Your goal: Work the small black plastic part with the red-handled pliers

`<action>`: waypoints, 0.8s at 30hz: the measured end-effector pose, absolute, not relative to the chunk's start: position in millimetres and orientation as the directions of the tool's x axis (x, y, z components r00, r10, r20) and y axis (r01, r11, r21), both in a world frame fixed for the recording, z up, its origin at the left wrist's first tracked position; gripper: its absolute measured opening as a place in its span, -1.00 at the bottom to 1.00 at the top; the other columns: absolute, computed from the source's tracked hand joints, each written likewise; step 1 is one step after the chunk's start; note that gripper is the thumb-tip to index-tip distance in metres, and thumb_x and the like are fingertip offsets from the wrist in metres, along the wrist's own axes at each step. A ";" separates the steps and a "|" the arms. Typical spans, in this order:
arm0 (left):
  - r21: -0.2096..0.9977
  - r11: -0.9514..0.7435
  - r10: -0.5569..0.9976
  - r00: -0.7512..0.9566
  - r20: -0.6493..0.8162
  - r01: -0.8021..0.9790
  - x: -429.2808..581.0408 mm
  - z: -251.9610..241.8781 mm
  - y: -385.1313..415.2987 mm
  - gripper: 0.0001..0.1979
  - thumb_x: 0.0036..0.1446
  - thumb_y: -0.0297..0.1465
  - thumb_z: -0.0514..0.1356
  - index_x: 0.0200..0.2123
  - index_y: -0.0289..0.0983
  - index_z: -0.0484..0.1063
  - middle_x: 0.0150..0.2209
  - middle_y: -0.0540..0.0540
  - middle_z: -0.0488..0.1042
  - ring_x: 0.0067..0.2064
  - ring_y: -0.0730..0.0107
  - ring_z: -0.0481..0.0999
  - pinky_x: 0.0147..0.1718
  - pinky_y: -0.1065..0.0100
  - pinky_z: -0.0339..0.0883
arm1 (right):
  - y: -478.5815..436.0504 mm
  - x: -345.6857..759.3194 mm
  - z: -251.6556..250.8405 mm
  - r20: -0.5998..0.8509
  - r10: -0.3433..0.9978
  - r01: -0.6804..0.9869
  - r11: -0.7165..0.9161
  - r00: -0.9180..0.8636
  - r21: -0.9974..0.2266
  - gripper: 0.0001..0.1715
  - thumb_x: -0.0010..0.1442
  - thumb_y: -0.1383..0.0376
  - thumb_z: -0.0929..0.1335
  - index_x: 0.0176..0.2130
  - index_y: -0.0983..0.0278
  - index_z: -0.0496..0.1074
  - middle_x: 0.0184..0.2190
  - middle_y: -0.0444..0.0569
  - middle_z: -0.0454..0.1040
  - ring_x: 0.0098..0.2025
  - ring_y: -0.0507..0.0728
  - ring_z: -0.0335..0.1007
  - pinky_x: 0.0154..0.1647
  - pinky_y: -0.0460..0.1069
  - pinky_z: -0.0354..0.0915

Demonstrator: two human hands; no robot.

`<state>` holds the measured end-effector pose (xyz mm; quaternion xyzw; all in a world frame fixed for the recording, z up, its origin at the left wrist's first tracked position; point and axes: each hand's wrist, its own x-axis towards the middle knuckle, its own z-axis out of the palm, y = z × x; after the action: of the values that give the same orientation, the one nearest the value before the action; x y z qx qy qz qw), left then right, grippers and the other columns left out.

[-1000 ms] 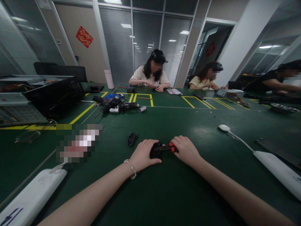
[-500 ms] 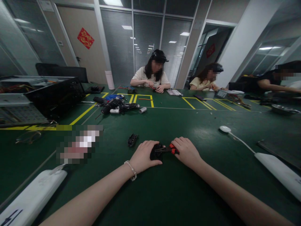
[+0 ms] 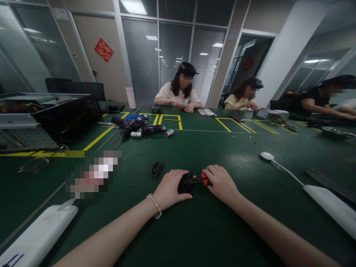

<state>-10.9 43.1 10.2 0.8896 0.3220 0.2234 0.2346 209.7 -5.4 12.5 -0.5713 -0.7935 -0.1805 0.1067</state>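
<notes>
My left hand (image 3: 170, 188) is closed over a small black part (image 3: 185, 184) and presses it against the green table (image 3: 194, 230). My right hand (image 3: 221, 183) grips the red handles of a small pair of pliers (image 3: 200, 180), whose dark jaws reach left onto the black part. A second small black part (image 3: 156, 168) lies loose on the table, a little to the left of my left hand. A bead bracelet sits on my left wrist.
A white power strip (image 3: 36, 237) lies near left, another (image 3: 330, 205) near right with a white plug (image 3: 267, 156). Screwdrivers and tools (image 3: 137, 127) lie further back, an open computer case (image 3: 47, 115) at left. Three other people work at the far side.
Both hands hold the same grip on the part and pliers; only the head camera has tilted, shifting the scene slightly downward in view.
</notes>
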 end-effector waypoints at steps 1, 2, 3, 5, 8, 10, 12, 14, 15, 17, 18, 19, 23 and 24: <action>0.559 -0.685 0.676 0.693 0.250 0.467 -10.9 9.9 43.1 -0.33 -0.20 -0.17 0.30 0.00 -0.19 0.17 -0.02 -0.10 0.29 0.00 0.13 0.25 -0.04 0.10 0.14 | -5.3 209.8 12.6 0.371 0.870 0.946 0.286 -0.324 0.155 -0.56 -0.14 0.39 0.35 -0.16 0.30 0.32 -0.24 0.03 0.32 -0.20 0.17 0.20 -0.17 0.06 0.15; 0.556 -0.689 0.674 0.693 0.256 0.464 -10.9 9.5 43.1 -0.33 -0.20 -0.18 0.30 0.00 -0.19 0.17 -0.02 -0.10 0.29 -0.01 0.13 0.25 -0.04 0.10 0.13 | -5.0 209.9 12.5 0.382 0.866 0.946 0.289 -0.324 0.148 -0.56 -0.13 0.40 0.34 -0.17 0.29 0.32 -0.24 0.03 0.32 -0.21 0.17 0.20 -0.17 0.06 0.14; 0.553 -0.693 0.671 0.693 0.263 0.462 -10.9 9.1 43.2 -0.33 -0.20 -0.19 0.31 0.00 -0.19 0.17 -0.02 -0.11 0.29 -0.01 0.13 0.25 -0.04 0.10 0.13 | -4.6 210.0 12.5 0.386 0.862 0.945 0.296 -0.328 0.142 -0.58 -0.13 0.40 0.33 -0.18 0.29 0.32 -0.25 0.03 0.32 -0.21 0.17 0.20 -0.17 0.07 0.14; 0.545 -0.702 0.666 0.693 0.275 0.458 -10.7 8.6 43.5 -0.32 -0.21 -0.20 0.31 0.00 -0.19 0.16 -0.03 -0.11 0.29 -0.01 0.13 0.25 -0.05 0.11 0.14 | -3.9 210.0 12.4 0.392 0.858 0.943 0.302 -0.332 0.136 -0.59 -0.14 0.41 0.33 -0.19 0.29 0.32 -0.26 0.03 0.32 -0.22 0.16 0.20 -0.16 0.07 0.14; 0.542 -0.705 0.664 0.694 0.279 0.457 -10.5 8.7 43.9 -0.32 -0.21 -0.20 0.31 0.01 -0.20 0.16 -0.03 -0.12 0.29 -0.01 0.13 0.25 -0.05 0.12 0.14 | -3.5 210.0 12.1 0.390 0.861 0.945 0.301 -0.328 0.130 -0.56 -0.16 0.42 0.34 -0.19 0.30 0.32 -0.26 0.02 0.32 -0.21 0.15 0.20 -0.16 0.06 0.14; 0.547 -0.701 0.666 0.695 0.272 0.458 -10.4 9.3 44.0 -0.32 -0.20 -0.20 0.31 0.01 -0.19 0.16 -0.03 -0.11 0.29 -0.01 0.13 0.25 -0.05 0.11 0.14 | -3.7 210.1 11.9 0.393 0.858 0.944 0.304 -0.330 0.127 -0.56 -0.16 0.42 0.34 -0.18 0.30 0.32 -0.26 0.01 0.32 -0.21 0.16 0.20 -0.16 0.06 0.14; 0.555 -0.692 0.671 0.694 0.260 0.461 -10.4 9.7 43.8 -0.33 -0.20 -0.19 0.30 0.01 -0.18 0.16 -0.02 -0.11 0.28 0.00 0.13 0.25 -0.04 0.10 0.13 | -4.2 210.3 11.7 0.404 0.851 0.942 0.310 -0.335 0.128 -0.57 -0.15 0.41 0.34 -0.18 0.29 0.31 -0.26 0.02 0.33 -0.21 0.16 0.21 -0.16 0.06 0.15; 0.563 -0.683 0.676 0.694 0.249 0.464 -10.5 9.6 43.8 -0.33 -0.19 -0.18 0.29 0.01 -0.17 0.15 -0.01 -0.10 0.28 0.00 0.12 0.24 -0.04 0.09 0.13 | -4.6 210.5 11.6 0.413 0.847 0.942 0.308 -0.335 0.132 -0.58 -0.14 0.41 0.33 -0.18 0.28 0.31 -0.25 0.02 0.35 -0.21 0.16 0.22 -0.17 0.07 0.15; 0.566 -0.682 0.677 0.693 0.247 0.464 -10.4 9.3 43.8 -0.33 -0.19 -0.17 0.29 0.01 -0.17 0.15 -0.01 -0.10 0.28 0.00 0.11 0.24 -0.04 0.08 0.12 | -4.7 210.6 11.6 0.411 0.849 0.943 0.305 -0.333 0.134 -0.59 -0.13 0.41 0.33 -0.19 0.28 0.32 -0.25 0.02 0.35 -0.21 0.16 0.22 -0.18 0.07 0.16; 0.567 -0.683 0.675 0.695 0.249 0.460 -10.3 8.6 44.1 -0.32 -0.19 -0.17 0.29 0.01 -0.18 0.15 -0.01 -0.11 0.28 0.01 0.10 0.24 -0.04 0.08 0.12 | -4.6 210.7 11.5 0.400 0.857 0.946 0.295 -0.326 0.138 -0.59 -0.14 0.41 0.34 -0.20 0.28 0.32 -0.26 0.00 0.36 -0.23 0.16 0.22 -0.21 0.06 0.16; 0.567 -0.684 0.674 0.695 0.251 0.458 -10.2 8.3 44.2 -0.32 -0.19 -0.17 0.29 0.02 -0.18 0.15 -0.01 -0.11 0.28 0.01 0.10 0.24 -0.03 0.08 0.11 | -4.5 210.8 11.3 0.395 0.860 0.946 0.292 -0.323 0.140 -0.60 -0.15 0.41 0.35 -0.21 0.28 0.32 -0.27 0.00 0.36 -0.23 0.15 0.22 -0.22 0.05 0.16; 0.568 -0.684 0.674 0.695 0.251 0.457 -10.2 8.1 44.3 -0.32 -0.19 -0.17 0.29 0.02 -0.17 0.15 -0.01 -0.11 0.28 0.01 0.10 0.24 -0.03 0.08 0.11 | -4.4 210.9 11.2 0.392 0.861 0.946 0.290 -0.324 0.143 -0.60 -0.15 0.41 0.35 -0.21 0.28 0.33 -0.27 -0.01 0.36 -0.24 0.15 0.22 -0.23 0.04 0.16; 0.575 -0.675 0.680 0.693 0.241 0.463 -10.0 8.6 44.2 -0.33 -0.19 -0.17 0.29 0.02 -0.17 0.15 -0.01 -0.11 0.27 0.02 0.08 0.23 -0.03 0.05 0.11 | -4.8 210.6 11.0 0.403 0.848 0.939 0.293 -0.343 0.180 -0.62 -0.14 0.40 0.34 -0.22 0.28 0.33 -0.27 0.00 0.37 -0.24 0.14 0.23 -0.22 0.04 0.16; 0.574 -0.674 0.681 0.692 0.240 0.464 -10.0 8.9 44.0 -0.33 -0.19 -0.17 0.29 0.01 -0.17 0.15 -0.01 -0.12 0.27 0.02 0.08 0.23 -0.03 0.05 0.11 | -5.2 210.3 11.3 0.406 0.846 0.937 0.292 -0.347 0.194 -0.61 -0.14 0.40 0.35 -0.21 0.28 0.33 -0.27 0.00 0.37 -0.23 0.15 0.23 -0.22 0.05 0.15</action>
<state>-10.0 44.0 8.9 0.8873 0.3226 0.2233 0.2424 210.3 -5.2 11.3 -0.5600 -0.7957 -0.2013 0.1132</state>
